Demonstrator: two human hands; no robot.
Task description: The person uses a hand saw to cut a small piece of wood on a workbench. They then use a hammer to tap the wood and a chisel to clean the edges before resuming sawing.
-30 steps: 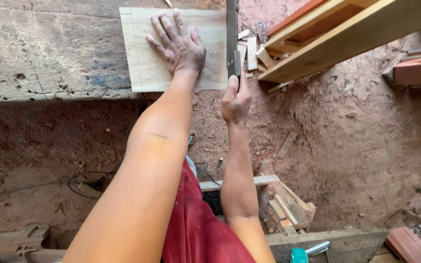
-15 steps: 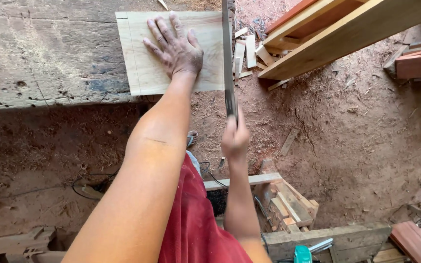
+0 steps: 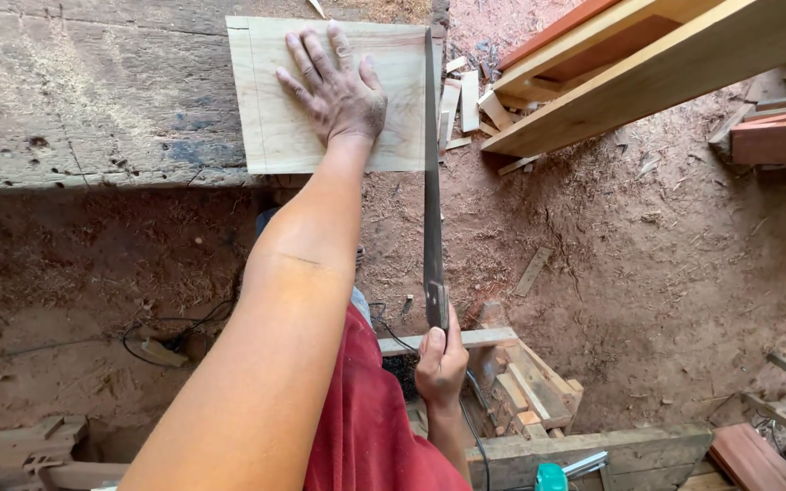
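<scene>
The pale wooden board [image 3: 275, 109] lies flat on the worn counter [image 3: 75, 91], at 12 o'clock in the view, its right end over the counter edge. The left hand [image 3: 338, 86] presses on it with fingers spread. The handsaw [image 3: 432, 182] stands along the board's right edge; the right hand [image 3: 440, 364], at 6 o'clock, is closed around its handle. Wood offcuts [image 3: 466, 100] lie at 1 o'clock.

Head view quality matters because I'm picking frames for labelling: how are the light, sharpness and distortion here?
Head view: even daylight without glare; the left hand on the pale board and the saw blade held by the right hand are sharp; the near forearm looms large through wide-angle perspective; soft shadow under the workbench.
</scene>
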